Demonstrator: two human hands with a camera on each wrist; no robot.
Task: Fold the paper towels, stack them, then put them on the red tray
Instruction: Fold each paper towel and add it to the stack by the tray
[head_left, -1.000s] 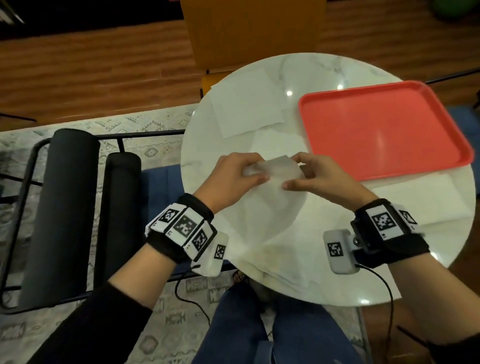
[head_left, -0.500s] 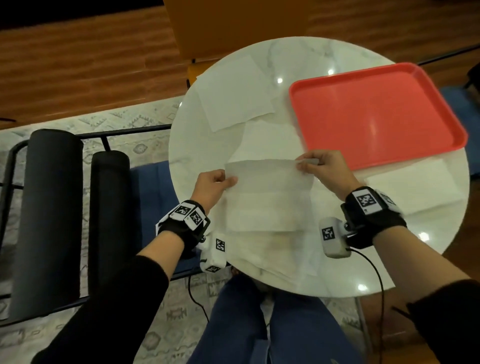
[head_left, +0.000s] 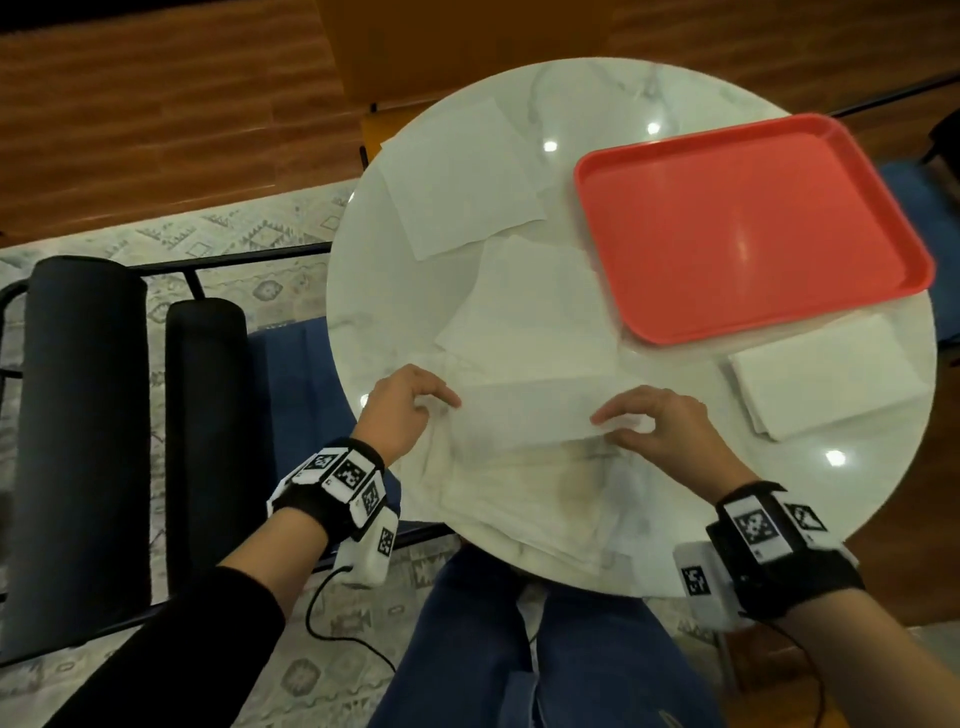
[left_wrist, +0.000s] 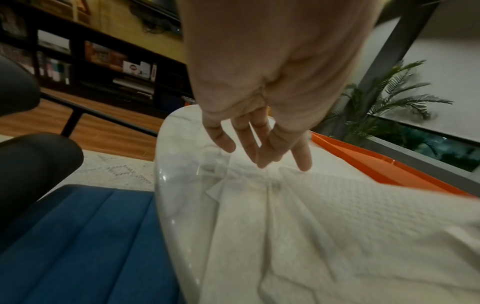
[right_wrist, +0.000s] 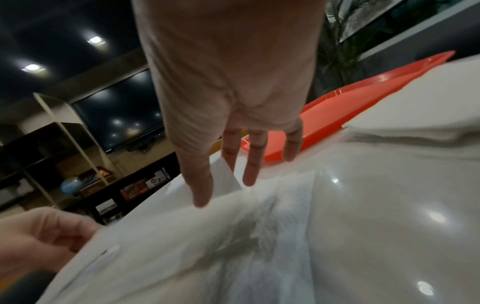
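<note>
A white paper towel (head_left: 524, 415) lies folded in half across the near middle of the round marble table (head_left: 623, 93), on top of other flat towels (head_left: 519, 499). My left hand (head_left: 441, 408) pinches its left end, and my right hand (head_left: 608, 428) pinches its right end between thumb and forefinger. In the left wrist view the fingertips (left_wrist: 262, 164) meet on the towel's edge. The red tray (head_left: 727, 234) sits at the far right with nothing on it. A stack of folded towels (head_left: 826, 379) rests just in front of the tray. Two unfolded sheets (head_left: 462, 176) (head_left: 530, 301) lie beyond my hands.
A black metal chair with padded rolls (head_left: 78, 415) and a blue cushion (head_left: 291, 374) stands left of the table. An orange chair (head_left: 467, 31) is at the far side. My knees in jeans (head_left: 519, 649) are under the near table edge.
The hands spread the towel out by its far corners, then brought that edge down toward me, so the towel now lies folded in half. The head view has shifted closer.
</note>
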